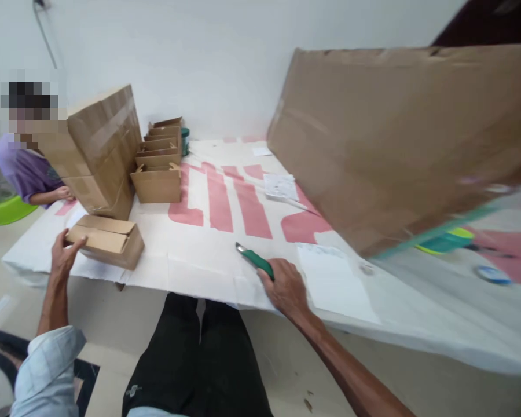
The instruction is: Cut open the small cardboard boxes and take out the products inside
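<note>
Near the front edge of the bench (200,258), toward its left end, sits a small brown rectangular cardboard box (108,244), its top flaps folded down with a seam between them. It looks light and stiff-walled, likely to slide easily on the white covering and to dent if squeezed mid-panel; the end walls and corners seem the firmest hold. The left hand (66,250) has its grip closed on the left end, thumb over the top, forearm rising from a rolled light-blue sleeve. The right hand (287,288), knuckles up on a forearm slanting in from lower right, clasps a green-handled utility knife (257,262), its metal tip pointing away and leftward; whether the tip touches the bench cannot be told. Beyond the box stand a tall taped brown carton (106,142) and a row of open brown boxes (157,186); a large brown cardboard carton (395,150) looms at right.
</note>
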Tool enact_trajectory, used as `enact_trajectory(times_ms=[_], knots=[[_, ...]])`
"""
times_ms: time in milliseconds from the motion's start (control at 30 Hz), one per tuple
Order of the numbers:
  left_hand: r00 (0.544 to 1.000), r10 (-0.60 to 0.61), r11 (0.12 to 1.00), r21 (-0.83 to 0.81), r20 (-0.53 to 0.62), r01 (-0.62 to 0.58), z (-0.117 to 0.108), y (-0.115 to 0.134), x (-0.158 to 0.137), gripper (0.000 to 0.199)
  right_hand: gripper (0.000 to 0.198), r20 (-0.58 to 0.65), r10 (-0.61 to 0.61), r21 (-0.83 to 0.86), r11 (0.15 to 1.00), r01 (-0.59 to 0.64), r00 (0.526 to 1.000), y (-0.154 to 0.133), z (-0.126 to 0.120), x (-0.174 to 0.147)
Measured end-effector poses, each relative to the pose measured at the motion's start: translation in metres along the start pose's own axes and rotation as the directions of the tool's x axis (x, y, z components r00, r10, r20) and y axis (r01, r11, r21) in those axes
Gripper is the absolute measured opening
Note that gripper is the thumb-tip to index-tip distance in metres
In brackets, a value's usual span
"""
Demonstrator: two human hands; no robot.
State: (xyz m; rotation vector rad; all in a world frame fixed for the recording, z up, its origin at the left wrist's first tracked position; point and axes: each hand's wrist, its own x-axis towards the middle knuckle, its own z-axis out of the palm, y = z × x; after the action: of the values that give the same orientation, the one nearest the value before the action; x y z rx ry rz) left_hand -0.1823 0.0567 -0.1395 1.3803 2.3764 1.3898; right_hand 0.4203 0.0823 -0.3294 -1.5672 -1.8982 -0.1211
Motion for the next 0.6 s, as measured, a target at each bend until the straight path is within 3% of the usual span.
enact_trajectory(times_ms=[100, 233, 333, 467, 600], knots=[[0.99, -0.083, 0.989, -0.116, 0.116, 0.097, 0.007, 0.01, -0.037, 0.086, 0.02, -0.01, 0.016, -0.058, 0.998, -0.016, 1.0, 0.007, 0.002, -0.004], [0.963, -0.018, 0.953, -0.288, 0.27, 0.098, 0.027, 0.025, -0.087, 0.076, 0.021, 0.014, 0.026, -0.124, 0.992, -0.024, 1.0, 0.009, 0.002, -0.006], [0.919, 0.093, 0.921, -0.383, 0.384, 0.066, 0.043, 0.022, -0.097, 0.081, 0.023, 0.035, 0.05, -0.15, 0.988, -0.044, 0.998, 0.007, 0.001, -0.008], [0.799, 0.207, 0.844, -0.516, 0.564, 0.145, 0.058, 0.009, -0.08, 0.132, 0.025, 0.036, 0.076, -0.141, 0.988, -0.071, 0.996, 0.007, 0.002, -0.009], [0.666, 0.274, 0.831, -0.52, 0.694, 0.199, 0.064, 0.003, -0.073, 0.131, 0.029, 0.019, 0.053, -0.117, 0.992, -0.051, 0.998, 0.01, 0.004, -0.01]])
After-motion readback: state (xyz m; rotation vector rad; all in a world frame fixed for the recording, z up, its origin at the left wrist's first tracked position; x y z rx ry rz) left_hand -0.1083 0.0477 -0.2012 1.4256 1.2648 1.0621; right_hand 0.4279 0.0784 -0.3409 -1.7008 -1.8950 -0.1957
